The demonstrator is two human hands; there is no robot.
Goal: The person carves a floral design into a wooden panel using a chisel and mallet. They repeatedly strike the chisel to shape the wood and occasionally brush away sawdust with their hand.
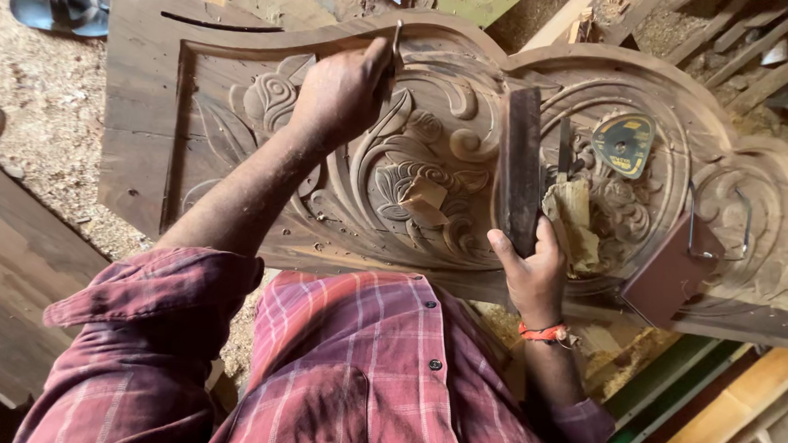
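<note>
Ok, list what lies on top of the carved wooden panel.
On the carved wooden panel lie a triangular sanding pad, a brown block and crumpled sandpaper. The right hand holds a dark wooden mallet. Its arm hides carving beneath.

- Carved wooden panel (236, 150): one.
- Hands: two, left hand (342, 88) and right hand (530, 274).
- Chisels: one in the left hand (396, 44), one lying on the panel (564, 149).
- Dark wooden mallet (520, 165): one.
- Sanding disc (624, 144): one.
- Sandals (59, 11): one fully visible at the upper left corner.

Soft daylight, sharp centre — edges warped
</note>
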